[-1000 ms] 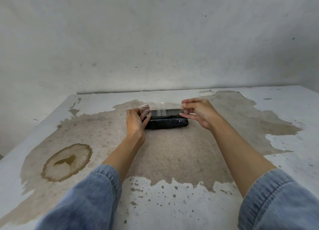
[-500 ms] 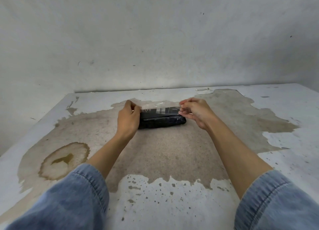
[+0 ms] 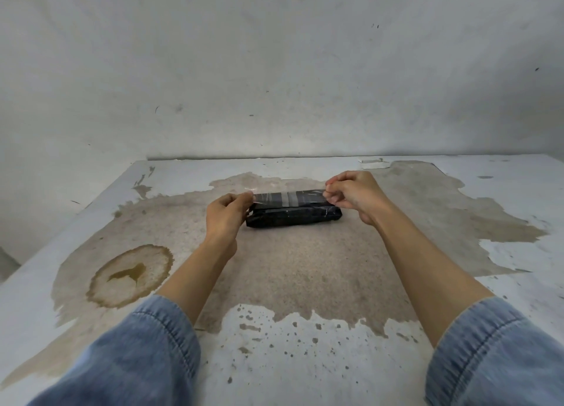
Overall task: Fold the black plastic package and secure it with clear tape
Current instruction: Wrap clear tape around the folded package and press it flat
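Held taut over black plastic package (image 3: pixel 293 219), parallel to its left-right long axis: clear tape (image 3: pixel 287 198), pinched at opposite ends by left hand (image 3: pixel 225 218) and right hand (image 3: pixel 355 198)

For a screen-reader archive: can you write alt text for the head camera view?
A person holds a strip of clear tape stretched over a folded black plastic package lying on a stained, peeling white table. The left hand pinches the tape's left end, the right hand its right end. Denim sleeves frame the bottom; a bare grey wall is behind.
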`<state>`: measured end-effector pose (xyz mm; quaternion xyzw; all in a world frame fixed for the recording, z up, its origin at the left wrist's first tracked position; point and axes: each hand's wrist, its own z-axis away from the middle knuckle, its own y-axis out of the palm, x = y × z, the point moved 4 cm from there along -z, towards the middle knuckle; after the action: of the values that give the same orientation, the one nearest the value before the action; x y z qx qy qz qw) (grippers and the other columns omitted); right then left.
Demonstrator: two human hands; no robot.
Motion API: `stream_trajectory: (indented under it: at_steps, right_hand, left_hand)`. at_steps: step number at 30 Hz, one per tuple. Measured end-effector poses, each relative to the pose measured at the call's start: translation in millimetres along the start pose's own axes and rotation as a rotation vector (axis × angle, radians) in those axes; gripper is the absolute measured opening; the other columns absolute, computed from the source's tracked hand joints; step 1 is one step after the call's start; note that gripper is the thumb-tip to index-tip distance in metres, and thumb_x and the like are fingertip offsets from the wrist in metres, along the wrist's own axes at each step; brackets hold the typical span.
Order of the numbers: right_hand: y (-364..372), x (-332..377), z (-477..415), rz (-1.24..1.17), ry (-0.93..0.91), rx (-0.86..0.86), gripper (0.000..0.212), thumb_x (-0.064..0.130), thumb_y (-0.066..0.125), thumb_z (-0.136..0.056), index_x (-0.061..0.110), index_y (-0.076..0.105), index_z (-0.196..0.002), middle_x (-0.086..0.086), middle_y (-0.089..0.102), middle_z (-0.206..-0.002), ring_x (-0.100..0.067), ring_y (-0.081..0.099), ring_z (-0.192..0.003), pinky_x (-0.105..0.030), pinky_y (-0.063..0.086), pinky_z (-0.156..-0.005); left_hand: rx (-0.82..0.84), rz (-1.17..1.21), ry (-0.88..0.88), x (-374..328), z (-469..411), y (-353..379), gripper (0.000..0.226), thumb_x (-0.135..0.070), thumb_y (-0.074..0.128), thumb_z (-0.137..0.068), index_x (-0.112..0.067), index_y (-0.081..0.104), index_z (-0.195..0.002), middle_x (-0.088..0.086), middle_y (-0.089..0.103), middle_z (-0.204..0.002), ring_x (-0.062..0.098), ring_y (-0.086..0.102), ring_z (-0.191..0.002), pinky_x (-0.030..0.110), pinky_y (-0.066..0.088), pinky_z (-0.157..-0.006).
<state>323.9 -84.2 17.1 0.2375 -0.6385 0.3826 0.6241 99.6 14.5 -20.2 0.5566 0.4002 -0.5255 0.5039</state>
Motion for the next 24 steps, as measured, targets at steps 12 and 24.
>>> stream_trajectory:
  at_steps: [12, 24]
  right_hand:
    - [-2, -3, 1, -0.09, 0.031, 0.019, 0.009, -0.003, 0.064, -0.083, 0.0, 0.064, -0.091, -0.013, 0.069, -0.077, -0.011, 0.061, -0.053, -0.023, 0.057, -0.065]
    - [-3, -1, 3, -0.098, 0.018, 0.01, 0.005, -0.001, 0.062, -0.085, 0.002, 0.063, -0.089, -0.011, 0.068, -0.074, -0.013, 0.062, -0.056, -0.02, 0.056, -0.057]
  left_hand:
    - [0.13, 0.01, 0.041, -11, 1, -2, 0.013, 0.0, 0.066, -0.083, -0.013, 0.068, -0.08, 0.007, 0.069, -0.096, 0.021, 0.067, -0.094, 0.029, 0.052, -0.074]
    - [0.223, -0.116, 0.107, -19, 2, -6, 0.014, -0.004, 0.066, -0.085, -0.016, 0.071, -0.091, 0.014, 0.058, -0.087, 0.021, 0.064, -0.087, 0.03, 0.053, -0.082]
